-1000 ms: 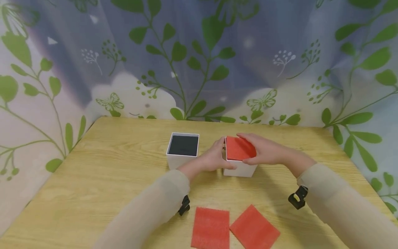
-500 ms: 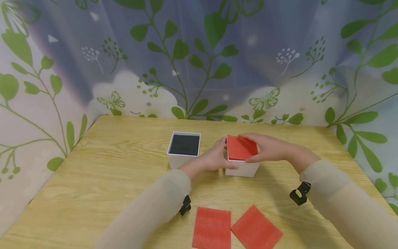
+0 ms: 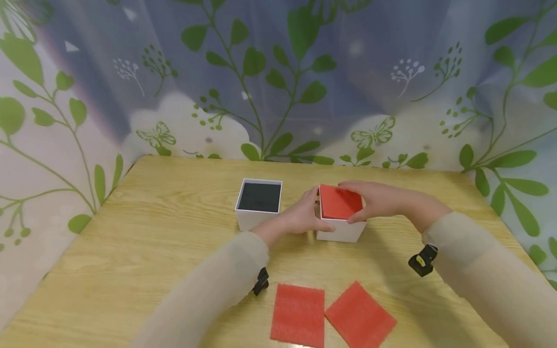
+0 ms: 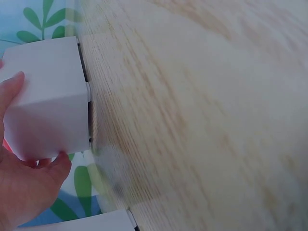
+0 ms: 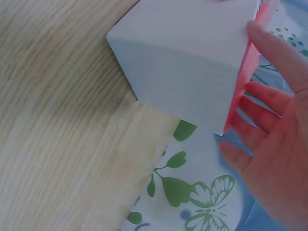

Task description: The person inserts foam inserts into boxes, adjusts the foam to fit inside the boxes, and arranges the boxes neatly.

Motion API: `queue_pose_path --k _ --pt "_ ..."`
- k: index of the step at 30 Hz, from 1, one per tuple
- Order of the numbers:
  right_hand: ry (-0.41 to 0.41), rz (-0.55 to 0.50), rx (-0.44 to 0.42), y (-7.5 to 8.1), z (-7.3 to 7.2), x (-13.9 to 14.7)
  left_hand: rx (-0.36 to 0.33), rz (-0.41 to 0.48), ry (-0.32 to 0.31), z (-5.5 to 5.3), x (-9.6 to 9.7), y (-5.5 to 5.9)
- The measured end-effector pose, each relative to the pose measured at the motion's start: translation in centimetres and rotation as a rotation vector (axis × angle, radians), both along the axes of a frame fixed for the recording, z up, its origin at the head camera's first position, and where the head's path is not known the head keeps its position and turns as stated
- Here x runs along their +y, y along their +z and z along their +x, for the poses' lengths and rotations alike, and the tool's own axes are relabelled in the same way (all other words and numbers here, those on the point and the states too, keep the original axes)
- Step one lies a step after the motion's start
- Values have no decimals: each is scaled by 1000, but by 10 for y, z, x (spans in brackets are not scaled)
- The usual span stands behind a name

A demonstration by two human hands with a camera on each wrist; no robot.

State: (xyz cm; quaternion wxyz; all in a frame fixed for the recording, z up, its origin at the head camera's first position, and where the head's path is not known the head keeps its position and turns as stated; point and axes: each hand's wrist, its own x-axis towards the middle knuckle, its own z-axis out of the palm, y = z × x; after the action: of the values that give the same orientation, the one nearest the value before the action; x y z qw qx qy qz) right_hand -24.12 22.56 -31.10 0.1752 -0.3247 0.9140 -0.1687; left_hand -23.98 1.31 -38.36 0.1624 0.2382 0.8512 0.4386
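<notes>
1. The red square (image 3: 338, 203) lies at the mouth of the white box (image 3: 338, 232), its edge showing above the rim, on the wooden surface (image 3: 174, 212).
2. The left hand (image 3: 300, 215) grips the box's left side, thumb in front, fingers curled behind.
3. The right hand (image 3: 385, 199) holds the square between thumb and slightly spread, bent fingers.
4. The square looks light, soft, not slippery; opposite edges suit holding.
5. The box seems stiff and light, best steadied by its walls.

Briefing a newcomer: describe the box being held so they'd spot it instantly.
Go to the wooden table before the leafy curtain. Find the white box between the left hand and right hand. A red sheet tops it, whereas the other white box shows black inside.
</notes>
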Motion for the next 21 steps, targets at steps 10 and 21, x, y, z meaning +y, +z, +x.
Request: queue_pose_path --k 10,21 --pt "-6 101 1 9 2 -12 -3 -23 2 0 -1 0" --pt "159 90 252 3 12 -38 2 -42 -6 2 -1 4"
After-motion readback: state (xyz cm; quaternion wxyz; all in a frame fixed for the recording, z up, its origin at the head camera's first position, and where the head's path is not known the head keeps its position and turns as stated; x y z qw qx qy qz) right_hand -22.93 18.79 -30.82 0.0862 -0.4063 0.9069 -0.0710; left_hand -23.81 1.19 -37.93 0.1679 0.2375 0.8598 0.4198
